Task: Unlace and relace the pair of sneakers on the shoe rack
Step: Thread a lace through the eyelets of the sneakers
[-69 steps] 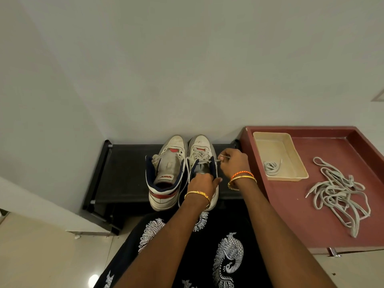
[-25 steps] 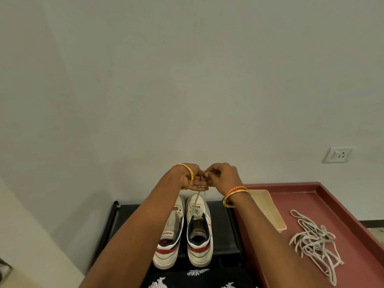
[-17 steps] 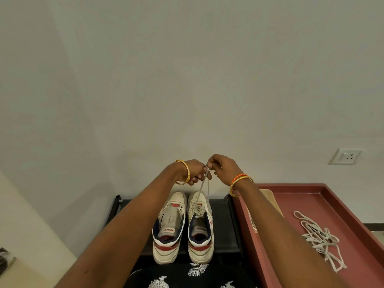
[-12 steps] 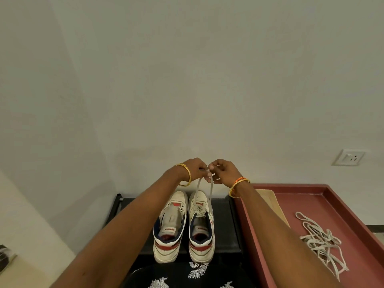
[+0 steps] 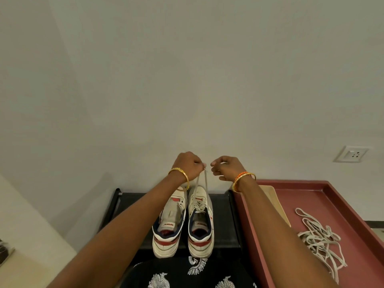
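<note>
Both hands are raised above the shoe rack [image 5: 133,217], in front of the wall. The left hand [image 5: 188,166] has its fingers curled and pinches both strands of the lace [image 5: 204,181], which run taut from the fingertips down to the right sneaker [image 5: 200,223]. The right hand [image 5: 227,168] is just beside it, fingers curled in; whether it holds a lace end I cannot tell (nothing clear shows between thumb and forefinger). A small gap separates the two hands.

The right sneaker and the left sneaker [image 5: 168,223] stand side by side, touching, toes toward the wall, heels at the rack's near edge. The left sneaker has no lace, tongue exposed. The right one is laced at the lower eyelets only. Bare black rack surface lies open to the left of the pair; a narrower strip to the right, up to the rack's right edge.

A red tray [image 5: 259,235] butts against that right edge. On it, a beige bin [image 5: 274,196] at the far left corner, partly hidden by the right forearm, and a loose lace pile [image 5: 318,242] toward the tray's right side. A wall socket [image 5: 351,154] sits above the tray.
</note>
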`<state>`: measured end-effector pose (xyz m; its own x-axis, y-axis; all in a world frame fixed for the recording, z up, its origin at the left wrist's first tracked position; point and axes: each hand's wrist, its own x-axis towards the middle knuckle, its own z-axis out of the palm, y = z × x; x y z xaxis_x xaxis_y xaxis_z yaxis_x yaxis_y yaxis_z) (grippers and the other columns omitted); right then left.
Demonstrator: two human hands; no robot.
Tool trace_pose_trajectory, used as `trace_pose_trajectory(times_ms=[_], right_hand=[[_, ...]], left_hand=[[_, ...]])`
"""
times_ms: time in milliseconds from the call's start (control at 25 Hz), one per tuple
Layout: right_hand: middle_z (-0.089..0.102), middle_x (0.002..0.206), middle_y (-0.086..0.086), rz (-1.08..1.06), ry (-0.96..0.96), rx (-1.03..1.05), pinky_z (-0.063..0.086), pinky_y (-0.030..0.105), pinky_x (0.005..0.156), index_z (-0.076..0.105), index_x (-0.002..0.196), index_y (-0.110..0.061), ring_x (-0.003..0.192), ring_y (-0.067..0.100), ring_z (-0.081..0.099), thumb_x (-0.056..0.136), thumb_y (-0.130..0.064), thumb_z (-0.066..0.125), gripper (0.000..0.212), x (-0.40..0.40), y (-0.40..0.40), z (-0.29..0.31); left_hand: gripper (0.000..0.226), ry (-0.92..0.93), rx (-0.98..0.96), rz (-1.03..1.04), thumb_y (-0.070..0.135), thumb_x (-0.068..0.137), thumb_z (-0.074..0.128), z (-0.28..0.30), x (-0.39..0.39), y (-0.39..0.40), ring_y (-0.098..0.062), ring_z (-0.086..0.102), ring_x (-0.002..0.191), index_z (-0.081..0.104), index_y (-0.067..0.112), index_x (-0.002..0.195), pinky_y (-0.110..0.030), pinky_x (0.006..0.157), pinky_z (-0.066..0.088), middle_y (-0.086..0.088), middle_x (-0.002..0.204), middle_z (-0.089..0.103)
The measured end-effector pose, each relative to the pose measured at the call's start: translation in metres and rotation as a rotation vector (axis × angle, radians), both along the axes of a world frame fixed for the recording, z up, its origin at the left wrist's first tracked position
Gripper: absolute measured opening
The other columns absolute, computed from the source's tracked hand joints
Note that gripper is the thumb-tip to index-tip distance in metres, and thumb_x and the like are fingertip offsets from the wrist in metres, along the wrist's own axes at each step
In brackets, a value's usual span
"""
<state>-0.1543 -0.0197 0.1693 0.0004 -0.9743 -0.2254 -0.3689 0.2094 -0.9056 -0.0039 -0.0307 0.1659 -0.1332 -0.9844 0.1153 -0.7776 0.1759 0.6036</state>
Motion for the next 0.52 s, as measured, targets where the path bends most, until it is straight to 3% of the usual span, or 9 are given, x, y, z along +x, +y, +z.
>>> trace_pose_trajectory(times_ms=[80, 160, 320, 440, 520], right_hand=[[0.069, 0.085, 0.009, 0.091, 0.05, -0.097, 0.052, 0.021, 0.063, 0.066, 0.088, -0.01, 0.074, 0.013, 0.065, 0.087, -0.021, 0.066, 0.011, 0.004, 0.008, 0.009], [0.07, 0.084, 0.009, 0.134, 0.195, -0.177, 0.054, 0.026, 0.069, 0.069, 0.088, -0.008, 0.078, 0.018, 0.066, 0.084, -0.015, 0.069, 0.008, 0.008, 0.009, 0.013], [0.063, 0.083, 0.003, 0.013, 0.301, -0.262, 0.041, 0.023, 0.071, 0.071, 0.092, -0.006, 0.079, 0.015, 0.056, 0.086, -0.007, 0.059, 0.013, 0.014, 0.005, 0.003], [0.061, 0.083, -0.001, -0.145, 0.261, -0.215, 0.041, 0.024, 0.074, 0.068, 0.09, -0.01, 0.079, 0.015, 0.055, 0.088, -0.01, 0.058, 0.011, 0.004, 0.005, -0.022], [0.063, 0.083, 0.001, -0.285, 0.272, -0.143, 0.04, 0.025, 0.074, 0.068, 0.088, -0.011, 0.08, 0.019, 0.055, 0.087, -0.014, 0.058, 0.01, -0.022, 0.009, -0.05]], left_hand=[[0.02, 0.435, 0.386, 0.212, 0.019, 0.084, 0.067, 0.007, 0.0, -0.003, -0.015, 0.046, 0.056, 0.069, 0.0, 0.088, -0.023, 0.05, 0.039, -0.006, 0.067, 0.056], [0.015, 0.721, 0.591, 0.325, 0.017, 0.085, 0.067, 0.01, 0.001, 0.003, -0.011, 0.031, 0.048, 0.062, 0.004, 0.08, -0.018, 0.036, 0.028, -0.002, 0.058, 0.039], [0.026, 0.724, 0.535, 0.304, 0.031, 0.088, 0.064, 0.001, 0.004, 0.014, -0.01, 0.035, 0.05, 0.072, 0.007, 0.088, -0.016, 0.038, 0.031, 0.001, 0.061, 0.044], [0.03, 0.661, 0.383, 0.356, 0.034, 0.088, 0.063, -0.021, 0.014, 0.016, -0.014, 0.046, 0.055, 0.074, 0.007, 0.091, -0.025, 0.058, 0.043, 0.0, 0.066, 0.056], [0.031, 0.588, 0.402, 0.45, 0.035, 0.089, 0.062, -0.046, 0.036, 0.022, -0.02, 0.054, 0.066, 0.074, 0.007, 0.09, -0.031, 0.074, 0.045, -0.004, 0.074, 0.063]])
